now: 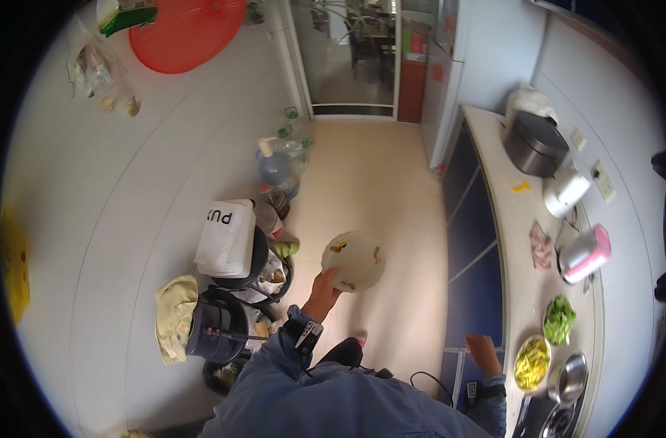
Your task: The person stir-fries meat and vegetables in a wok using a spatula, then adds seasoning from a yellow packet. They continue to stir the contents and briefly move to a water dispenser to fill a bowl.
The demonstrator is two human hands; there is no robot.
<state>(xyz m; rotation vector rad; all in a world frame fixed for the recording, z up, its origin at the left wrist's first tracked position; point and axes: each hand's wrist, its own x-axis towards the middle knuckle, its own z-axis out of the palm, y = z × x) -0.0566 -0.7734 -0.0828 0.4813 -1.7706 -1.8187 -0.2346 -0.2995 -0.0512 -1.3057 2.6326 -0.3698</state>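
Observation:
My left hand [320, 296] grips the near rim of a round white plate [353, 259] with orange and dark leaf-like marks, held out over the floor in the middle. Whether the plate is slightly hollow like a bowl, I cannot tell. By the front edge of the counter on the right, my right hand [482, 353] hangs with its fingers loosely curled and nothing seen in them. Closest to it on the counter are a dish of yellow cut food [532, 363] and a plate of green chopped vegetables [559, 320].
On the counter [486, 146] stand a dark cooker [536, 144], a pink-and-white kettle [585, 253], a pink cloth [541, 247] and a metal pot [568, 378]. Bins, a white box [227, 239] and water bottles [275, 168] line the left wall. A glass door [351, 58] closes the far end.

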